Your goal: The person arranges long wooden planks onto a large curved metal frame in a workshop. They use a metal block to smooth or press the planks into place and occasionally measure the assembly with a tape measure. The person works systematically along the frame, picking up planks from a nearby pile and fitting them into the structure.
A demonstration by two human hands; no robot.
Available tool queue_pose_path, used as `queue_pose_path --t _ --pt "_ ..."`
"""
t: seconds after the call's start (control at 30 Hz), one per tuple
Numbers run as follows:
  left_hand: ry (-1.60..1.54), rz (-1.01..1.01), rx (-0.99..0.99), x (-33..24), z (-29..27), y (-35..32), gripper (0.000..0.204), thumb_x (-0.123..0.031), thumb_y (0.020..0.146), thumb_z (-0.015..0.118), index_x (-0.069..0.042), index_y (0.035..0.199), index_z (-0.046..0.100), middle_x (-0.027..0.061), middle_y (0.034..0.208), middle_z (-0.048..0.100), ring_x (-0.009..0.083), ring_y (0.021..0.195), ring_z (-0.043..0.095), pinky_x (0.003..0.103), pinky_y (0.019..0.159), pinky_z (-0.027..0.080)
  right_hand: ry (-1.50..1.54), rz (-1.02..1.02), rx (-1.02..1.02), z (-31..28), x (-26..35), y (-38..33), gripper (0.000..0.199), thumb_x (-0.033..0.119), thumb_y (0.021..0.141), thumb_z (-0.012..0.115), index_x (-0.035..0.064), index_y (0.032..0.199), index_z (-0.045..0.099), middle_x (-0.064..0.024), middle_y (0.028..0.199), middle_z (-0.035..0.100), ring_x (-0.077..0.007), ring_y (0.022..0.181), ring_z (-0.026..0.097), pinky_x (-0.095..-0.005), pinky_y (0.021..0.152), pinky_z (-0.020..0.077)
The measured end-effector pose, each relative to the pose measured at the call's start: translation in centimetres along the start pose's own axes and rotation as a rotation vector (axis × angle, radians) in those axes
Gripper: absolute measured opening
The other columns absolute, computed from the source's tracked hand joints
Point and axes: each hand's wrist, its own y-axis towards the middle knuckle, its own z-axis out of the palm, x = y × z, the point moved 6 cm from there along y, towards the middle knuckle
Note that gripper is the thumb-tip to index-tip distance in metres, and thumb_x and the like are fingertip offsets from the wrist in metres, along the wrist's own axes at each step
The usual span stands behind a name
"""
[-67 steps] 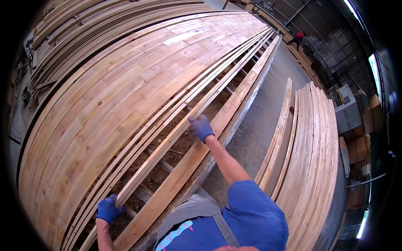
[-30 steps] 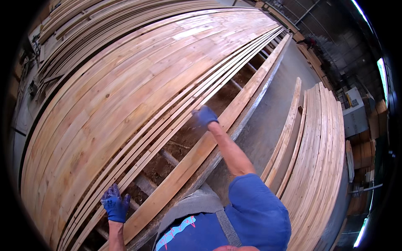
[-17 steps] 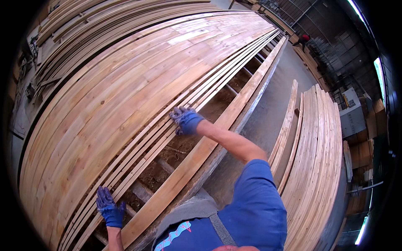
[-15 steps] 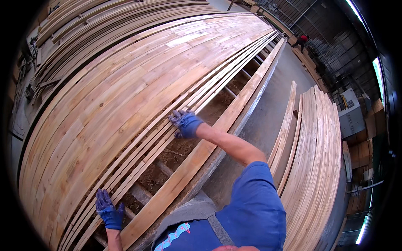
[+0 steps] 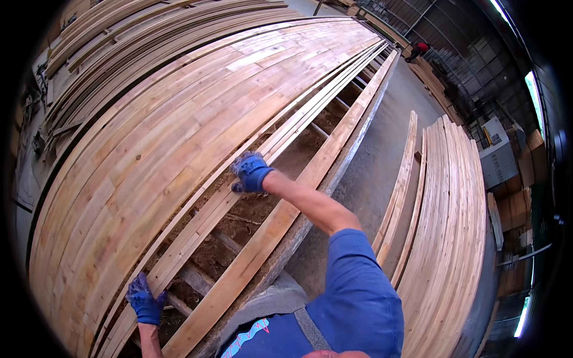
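A: Status on the long plank (image 5: 197, 230)?
B: It lies at the near edge of the laid board deck (image 5: 149, 137), beside the open gap (image 5: 250, 221) showing dirt and cross-joists. Right hand (image 5: 250, 172), blue glove, is curled over its edge mid-length. Left hand (image 5: 145, 300) grips the same edge near the close end.
A: Handling?
B: My guess: long, thin softwood, so light for its length but whippy; it'll sag and twist if held at one point. Two well-spread grips on the edges are right. Rough sawn, so not slippery; splinters likely.
A: Change from a second ago?
B: Right hand has come off the wide loose board (image 5: 286, 221) and crossed the gap.
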Motion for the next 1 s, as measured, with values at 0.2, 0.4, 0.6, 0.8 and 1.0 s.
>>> queue_pose_path --t 0.2,0.4,0.6,0.8,1.0 --pt "-0.021 -0.032 0.135 3.7 0.3 -4.1 0.09 -0.029 0.057 0.085 -0.002 0.135 0.049 0.0221 0.127 0.054 0.0385 0.119 0.051 0.05 0.104 0.035 0.002 -0.102 0.03 0.6 4.9 -2.4 0.06 0.062 0.078 0.064 0.012 0.111 0.068 -0.0136 0.115 0.064 -0.0331 0.11 0.06 -0.0487 0.088 0.0488" --pt "-0.052 0.032 0.022 4.3 1.3 -5.2 0.088 -0.028 0.058 0.084 0.001 0.133 0.048 0.0257 0.129 0.055 0.0419 0.12 0.052 0.049 0.105 0.038 0.243 -0.199 0.196 3.1 3.5 -0.2 0.067 0.071 0.075 0.063 0.0122 0.107 0.071 -0.0143 0.111 0.069 -0.0335 0.106 0.063 -0.0469 0.092 0.0475" --pt "-0.423 0.002 0.029 2.8 -0.8 -1.3 0.042 -0.035 0.083 0.069 0.001 0.105 0.064 0.025 0.101 0.065 0.0418 0.098 0.062 0.046 0.087 0.049 0.501 -0.158 0.56 5.5 1.9 2.8 0.064 0.065 0.084 0.059 0.0086 0.111 0.071 -0.0133 0.112 0.07 -0.0295 0.104 0.065 -0.0398 0.091 0.0483" --pt "-0.465 -0.034 0.271 6.2 2.4 0.0 0.042 -0.034 0.1 0.046 -0.001 0.08 0.062 0.0268 0.078 0.06 0.0432 0.075 0.061 0.048 0.065 0.045 0.462 -0.344 0.626 8.0 2.8 4.2 0.063 0.064 0.078 0.068 0.0053 0.101 0.072 -0.0151 0.098 0.072 -0.0286 0.09 0.066 -0.0408 0.082 0.0492" --pt "-0.453 -0.155 0.384 10.3 4.9 1.7 0.044 -0.034 0.1 0.045 0.001 0.08 0.06 0.0294 0.079 0.057 0.044 0.073 0.06 0.047 0.062 0.043 0.469 -0.275 0.512 3.9 2.3 4.8 0.063 0.064 0.076 0.069 0.0058 0.099 0.071 -0.0155 0.097 0.071 -0.0321 0.088 0.067 -0.0431 0.079 0.0502"
